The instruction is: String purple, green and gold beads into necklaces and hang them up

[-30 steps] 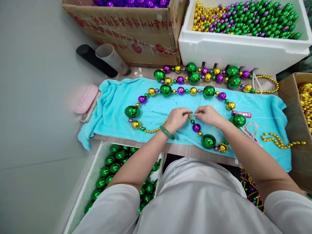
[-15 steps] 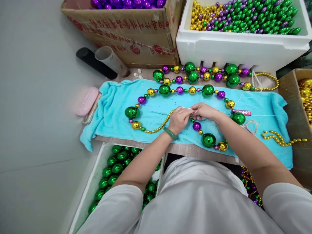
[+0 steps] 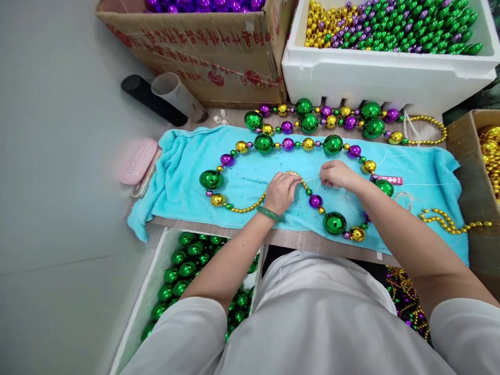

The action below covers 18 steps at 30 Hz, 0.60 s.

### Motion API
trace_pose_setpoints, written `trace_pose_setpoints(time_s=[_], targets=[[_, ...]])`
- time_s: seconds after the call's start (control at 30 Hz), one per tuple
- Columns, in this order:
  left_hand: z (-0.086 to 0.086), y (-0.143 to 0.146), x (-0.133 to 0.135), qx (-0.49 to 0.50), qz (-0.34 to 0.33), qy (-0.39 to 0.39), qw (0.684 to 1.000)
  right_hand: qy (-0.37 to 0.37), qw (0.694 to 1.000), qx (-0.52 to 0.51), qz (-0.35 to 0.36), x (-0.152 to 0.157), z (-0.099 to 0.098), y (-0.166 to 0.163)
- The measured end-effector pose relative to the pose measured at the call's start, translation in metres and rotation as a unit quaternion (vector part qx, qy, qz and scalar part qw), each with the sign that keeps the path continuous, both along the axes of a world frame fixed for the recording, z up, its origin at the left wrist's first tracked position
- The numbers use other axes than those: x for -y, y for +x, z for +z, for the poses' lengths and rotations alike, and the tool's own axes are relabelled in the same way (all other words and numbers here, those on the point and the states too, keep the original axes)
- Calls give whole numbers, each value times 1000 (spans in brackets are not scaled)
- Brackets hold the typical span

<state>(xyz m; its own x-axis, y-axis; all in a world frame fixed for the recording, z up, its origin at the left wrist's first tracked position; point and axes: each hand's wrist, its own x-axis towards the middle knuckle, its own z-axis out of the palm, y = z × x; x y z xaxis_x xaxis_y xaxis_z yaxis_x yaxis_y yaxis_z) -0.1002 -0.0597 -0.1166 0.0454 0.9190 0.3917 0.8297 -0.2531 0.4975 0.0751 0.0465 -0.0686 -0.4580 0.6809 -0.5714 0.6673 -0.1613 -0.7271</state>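
Observation:
A long necklace (image 3: 298, 145) of green, purple and gold beads lies in a loop on a turquoise towel (image 3: 187, 166). My left hand (image 3: 282, 191) is closed in a pinch on the necklace's small gold bead strand near the loop's open ends. My right hand (image 3: 339, 175), a short way to the right, pinches a thin white thread (image 3: 312, 179) that runs back to the left hand. A big green bead (image 3: 334, 223) and a purple bead (image 3: 314, 201) lie just below the hands.
A second finished necklace (image 3: 332, 119) lies behind the towel. A white foam box (image 3: 383, 78) of mixed beads and a cardboard box (image 3: 211, 52) stand at the back. A foam box of green beads (image 3: 183, 271) sits below left. A pink case (image 3: 137, 161) lies left.
My hands were pinched together at the strand; now the right hand has drawn to the right, pulling the thread out, and the gold strand has arched up by the left hand.

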Motion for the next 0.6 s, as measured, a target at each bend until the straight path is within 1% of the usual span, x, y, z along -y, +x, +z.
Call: trace_pose_setpoints(time_s=[0.07,0.13,0.2,0.23,0.27,0.3,0.37,0.4,0.43,0.47,0.5,0.53,0.6], targets=[[1,-4,6,-48,7,-22,999,49,995,84,26,-3,2,9],[2,-7,12,-86,5,-47,995,117,978,162,53,-5,3,18],[3,-7,17,-89,-1,-69,994,177,960,206,62,-6,3,24],[3,-7,19,-72,-1,-76,995,193,958,205,53,-6,3,26],[4,-7,20,-45,3,-80,996,191,963,185,33,-5,4,27],[5,-6,20,-9,14,-85,996,171,975,145,5,-4,6,28],[9,-4,19,88,48,-105,989,79,995,-4,-63,-1,9,28],[12,-3,17,150,65,-122,979,20,991,-96,-92,1,11,26],[14,-1,15,221,80,-144,961,-36,975,-186,-114,3,13,25],[17,2,12,303,90,-166,934,-85,952,-264,-127,5,14,22],[20,5,9,390,95,-186,897,-125,928,-324,-136,7,14,19],[23,8,6,477,94,-200,851,-159,907,-363,-142,9,14,16],[28,14,0,628,93,-214,743,-212,880,-397,-150,12,11,10]])
